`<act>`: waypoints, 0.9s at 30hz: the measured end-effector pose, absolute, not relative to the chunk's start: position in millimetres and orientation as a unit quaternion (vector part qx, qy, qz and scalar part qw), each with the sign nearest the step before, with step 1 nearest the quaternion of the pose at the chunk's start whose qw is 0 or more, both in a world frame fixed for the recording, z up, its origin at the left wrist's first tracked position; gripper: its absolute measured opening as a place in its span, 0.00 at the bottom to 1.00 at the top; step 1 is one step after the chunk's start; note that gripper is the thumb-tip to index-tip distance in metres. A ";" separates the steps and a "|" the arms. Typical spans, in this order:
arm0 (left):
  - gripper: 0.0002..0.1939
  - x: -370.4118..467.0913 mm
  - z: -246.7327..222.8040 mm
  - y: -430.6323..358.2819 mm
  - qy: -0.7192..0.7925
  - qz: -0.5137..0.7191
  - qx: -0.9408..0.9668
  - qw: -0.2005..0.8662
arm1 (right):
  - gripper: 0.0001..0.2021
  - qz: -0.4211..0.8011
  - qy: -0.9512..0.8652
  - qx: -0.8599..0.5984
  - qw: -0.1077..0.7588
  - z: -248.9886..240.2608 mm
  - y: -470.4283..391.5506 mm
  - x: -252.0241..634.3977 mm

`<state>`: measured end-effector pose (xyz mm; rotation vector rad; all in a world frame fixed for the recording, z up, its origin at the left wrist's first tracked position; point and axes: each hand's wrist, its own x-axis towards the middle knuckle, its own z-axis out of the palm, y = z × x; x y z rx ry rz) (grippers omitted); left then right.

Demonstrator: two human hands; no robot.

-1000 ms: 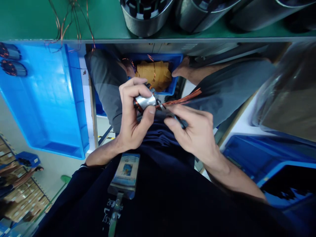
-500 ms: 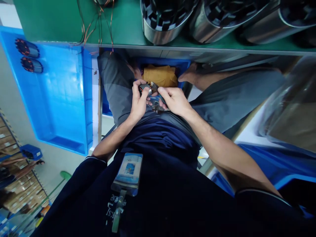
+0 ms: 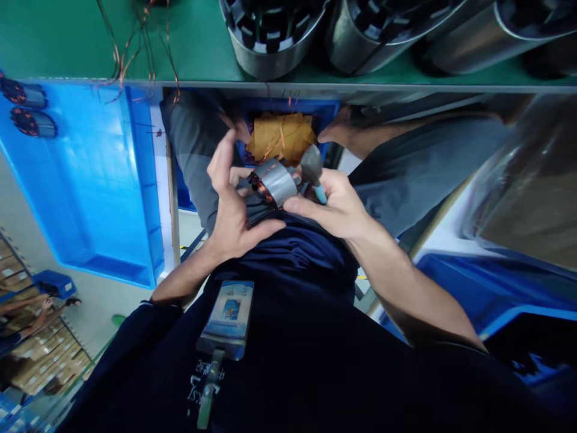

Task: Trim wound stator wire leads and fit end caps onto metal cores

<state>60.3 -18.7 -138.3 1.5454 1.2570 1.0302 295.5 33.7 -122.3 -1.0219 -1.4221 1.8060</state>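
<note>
A motor stator point(image 3: 277, 182), a silvery cylinder with copper windings at its left end, is held above my lap. My right hand point(image 3: 340, 201) closes around its right side, the thumb pressed against the lower edge. The same hand also carries a cutting tool point(image 3: 312, 165) with a broad grey head and a teal handle. My left hand point(image 3: 229, 210) is spread beside the stator's wound end, thumb stretched out below it. Some left fingertips are partly behind the stator, and I cannot tell whether they touch it. Thin copper wires point(image 3: 282, 141) show just beyond the stator.
Under the green bench point(image 3: 193, 60) a blue bin point(image 3: 333, 108) holds yellow paper point(image 3: 270, 132). Large metal cylinders point(image 3: 270, 60) stand on the bench. A blue tray point(image 3: 99, 198) with two wound stators point(image 3: 33, 122) is at left. Loose wires point(image 3: 119, 66) overhang the bench edge.
The stator, gripped by my left hand before, is now in my right hand and turned. My left hand has spread its fingers. Copper wires now show above the yellow paper. The view has shifted slightly.
</note>
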 end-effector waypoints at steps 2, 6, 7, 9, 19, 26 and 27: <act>0.55 58.8 -120.7 -23.6 0.465 0.392 0.510 0.609 | 0.23 0.637 -0.590 -0.352 0.350 -114.1 31.4 300.7; 0.36 60.6 -87.2 -29.1 0.432 0.337 0.454 0.703 | 0.24 0.575 -0.655 -0.300 0.387 -99.4 26.5 306.9; 0.34 62.2 -81.8 -29.3 0.441 0.343 0.467 0.686 | 0.24 0.565 -0.665 -0.310 0.378 -95.6 24.6 308.0; 0.33 66.6 -75.6 -29.0 0.451 0.349 0.469 0.675 | 0.20 0.536 -0.674 -0.347 0.372 -87.8 20.2 308.7; 0.29 87.3 -83.5 -28.7 0.466 0.397 0.523 0.593 | 0.11 0.441 -0.621 -0.460 0.457 -59.1 8.5 286.7; 0.27 92.8 -81.5 -31.3 0.416 0.411 0.448 0.676 | 0.23 0.446 -0.539 -0.544 0.464 -72.1 -0.3 283.6; 0.27 93.4 -81.0 -31.5 0.415 0.410 0.437 0.685 | 0.24 0.455 -0.527 -0.547 0.465 -70.6 -0.5 283.1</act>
